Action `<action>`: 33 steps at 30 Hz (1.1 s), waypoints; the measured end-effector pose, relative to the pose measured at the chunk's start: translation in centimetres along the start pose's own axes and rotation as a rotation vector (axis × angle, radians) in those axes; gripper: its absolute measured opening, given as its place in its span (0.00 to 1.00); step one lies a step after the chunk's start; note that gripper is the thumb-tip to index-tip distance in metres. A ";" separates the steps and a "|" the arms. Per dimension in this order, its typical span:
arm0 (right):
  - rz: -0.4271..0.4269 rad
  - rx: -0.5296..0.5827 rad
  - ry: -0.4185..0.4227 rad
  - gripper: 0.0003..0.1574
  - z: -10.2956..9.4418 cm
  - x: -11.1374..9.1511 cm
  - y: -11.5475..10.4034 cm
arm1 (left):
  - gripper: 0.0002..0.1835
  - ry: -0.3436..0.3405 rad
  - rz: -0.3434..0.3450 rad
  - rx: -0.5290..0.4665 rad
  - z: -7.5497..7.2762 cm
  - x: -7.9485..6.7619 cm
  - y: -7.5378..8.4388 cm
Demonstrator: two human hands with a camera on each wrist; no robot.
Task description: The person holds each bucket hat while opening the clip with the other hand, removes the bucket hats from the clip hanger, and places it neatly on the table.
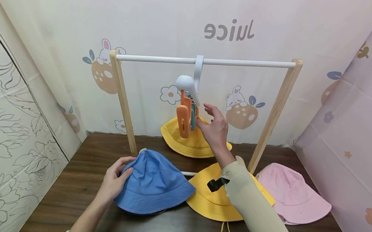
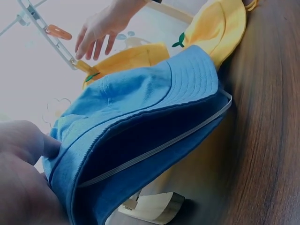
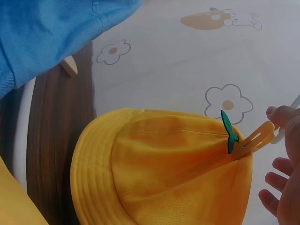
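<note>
A blue bucket hat point(image 1: 154, 185) is held by its crown in my left hand point(image 1: 112, 178), low over the table. In the left wrist view its brim gapes, showing a white elastic strap point(image 2: 159, 151). My right hand point(image 1: 216, 130) is up beside a white hanger point(image 1: 184, 82) with orange and teal clips point(image 1: 183, 117). The right wrist view shows a yellow hat point(image 3: 178, 168) with a green leaf tab point(image 3: 228, 131), its tip caught in a yellow-orange clip point(image 3: 255, 140). The right thumb lies close to that clip, fingers spread; whether they touch cannot be told.
A wooden stand with a white rail point(image 1: 245, 63) carries the hanger. Another yellow hat point(image 1: 209, 206) lies on the dark wooden table point(image 1: 102, 145), partly under my right forearm. A pink hat point(image 1: 294, 195) lies to its right. Printed curtains stand behind and at the sides.
</note>
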State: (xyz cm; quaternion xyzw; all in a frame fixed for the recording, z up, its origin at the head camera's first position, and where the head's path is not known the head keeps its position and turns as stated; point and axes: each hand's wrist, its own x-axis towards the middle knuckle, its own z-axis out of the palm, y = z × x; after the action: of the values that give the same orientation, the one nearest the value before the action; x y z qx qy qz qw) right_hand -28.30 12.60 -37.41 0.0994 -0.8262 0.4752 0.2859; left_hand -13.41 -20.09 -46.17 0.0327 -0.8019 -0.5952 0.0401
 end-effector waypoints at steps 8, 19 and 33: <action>0.023 0.010 -0.012 0.34 0.3 0.0 0.4 | 0.20 -0.019 -0.027 0.054 -0.1 0.2 -0.4; 0.057 0.001 -0.028 0.36 0.8 -0.4 0.9 | 0.20 -0.012 -0.066 0.097 0.0 0.4 -1.2; 0.031 -0.026 -0.024 0.34 1.3 -0.3 0.9 | 0.19 -0.036 -0.116 0.125 0.1 0.6 -2.4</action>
State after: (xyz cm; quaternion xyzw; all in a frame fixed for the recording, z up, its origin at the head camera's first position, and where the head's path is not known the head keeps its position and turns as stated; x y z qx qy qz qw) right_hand -28.92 11.98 -38.72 0.0885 -0.8371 0.4676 0.2698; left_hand -13.97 -20.75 -48.47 0.0706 -0.8348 -0.5459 -0.0112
